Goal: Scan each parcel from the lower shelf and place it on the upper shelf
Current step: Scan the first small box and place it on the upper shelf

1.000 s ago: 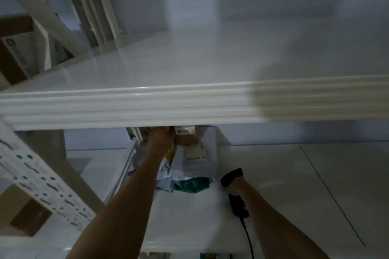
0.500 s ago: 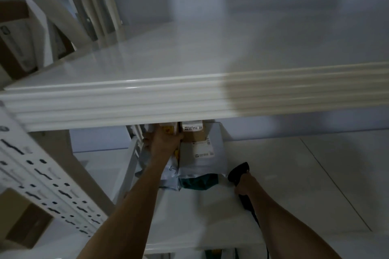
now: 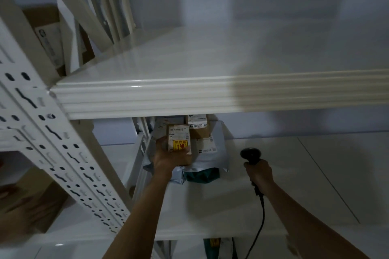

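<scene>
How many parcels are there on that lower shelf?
5 that I can make out: a small box in the left hand, a brown box behind, a grey mailer, a teal bag and a crumpled bag. More may be hidden.

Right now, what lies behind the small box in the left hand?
Behind the small box, gripped by the left hand, a brown carton with a white label sits on grey mailer bags on the lower shelf. The upper shelf hides whatever lies further back.

Both forearms are bare to the frame edge, no sleeves, left hand (image 3: pixel 168 156) and right hand (image 3: pixel 260 171) ungloved.
</scene>
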A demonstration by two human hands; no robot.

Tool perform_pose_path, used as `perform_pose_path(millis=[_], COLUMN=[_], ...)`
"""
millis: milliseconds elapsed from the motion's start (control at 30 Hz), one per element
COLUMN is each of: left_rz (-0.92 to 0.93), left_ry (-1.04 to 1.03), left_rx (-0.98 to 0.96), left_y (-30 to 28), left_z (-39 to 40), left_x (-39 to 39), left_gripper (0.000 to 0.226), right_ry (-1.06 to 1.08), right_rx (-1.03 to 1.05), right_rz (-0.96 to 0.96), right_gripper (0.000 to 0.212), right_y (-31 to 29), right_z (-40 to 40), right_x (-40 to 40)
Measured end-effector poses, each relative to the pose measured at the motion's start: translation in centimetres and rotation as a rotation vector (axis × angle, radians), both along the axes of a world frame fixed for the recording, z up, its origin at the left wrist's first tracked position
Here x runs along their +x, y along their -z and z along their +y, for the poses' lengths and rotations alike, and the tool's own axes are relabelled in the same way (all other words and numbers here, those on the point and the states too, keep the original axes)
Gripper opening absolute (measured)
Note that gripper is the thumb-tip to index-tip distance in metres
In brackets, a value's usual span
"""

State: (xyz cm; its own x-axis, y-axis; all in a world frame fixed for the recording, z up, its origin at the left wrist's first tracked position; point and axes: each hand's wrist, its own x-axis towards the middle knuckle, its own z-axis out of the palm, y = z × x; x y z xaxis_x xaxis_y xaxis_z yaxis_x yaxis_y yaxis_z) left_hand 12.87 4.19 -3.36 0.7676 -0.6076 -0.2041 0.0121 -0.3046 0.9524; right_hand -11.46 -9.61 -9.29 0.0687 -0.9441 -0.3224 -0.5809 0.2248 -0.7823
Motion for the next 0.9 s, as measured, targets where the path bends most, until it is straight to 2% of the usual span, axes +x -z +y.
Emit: perform_pose_path(millis=[67, 133, 233, 367, 433, 567, 900], left_rz=[0.077, 0.122, 0.214, 0.186, 0.173, 0.120, 0.069], left_ry=[-0.014, 0.009, 0.039, 0.169, 0.163, 0.145, 0.141], left_rx=[-0.118, -0.188, -0.262, -0.321, -0.291, -0.227, -0.152], left_y=[0.7, 1.3, 1.4, 2.4, 3.2, 3.7, 3.5], left_z=[0.3, 0.8, 2.1, 3.2, 2.8, 1.7, 0.3], left_x=[-0.1, -0.9, -4.3, -8.9, -10.6, -13.6, -15.9], left_gripper=[0.070, 0.073, 0.065, 0.076, 0.074, 0.049, 0.058], right_ry=[0.000, -0.016, -0.057, -0.127, -0.153, -0.190, -0.271], right_rx=[-0.030, -0.038, -0.020, -0.016, -0.010, 0.038, -0.003], right_rz=[-0.072, -0.158, -0.283, -0.377, -0.405, -0.466, -0.406], right_gripper=[0.024, 0.025, 0.024, 0.020, 0.018, 0.017, 0.022], right_y=[-1.6, -3.0, -5.3, -8.2, -9.1, -10.1, -10.3], right_z=[0.9, 1.7, 3.1, 4.9, 5.8, 7.4, 8.6], right_x=[-0.2, -0.6, -1.3, -2.5, -3.2, -4.2, -5.1])
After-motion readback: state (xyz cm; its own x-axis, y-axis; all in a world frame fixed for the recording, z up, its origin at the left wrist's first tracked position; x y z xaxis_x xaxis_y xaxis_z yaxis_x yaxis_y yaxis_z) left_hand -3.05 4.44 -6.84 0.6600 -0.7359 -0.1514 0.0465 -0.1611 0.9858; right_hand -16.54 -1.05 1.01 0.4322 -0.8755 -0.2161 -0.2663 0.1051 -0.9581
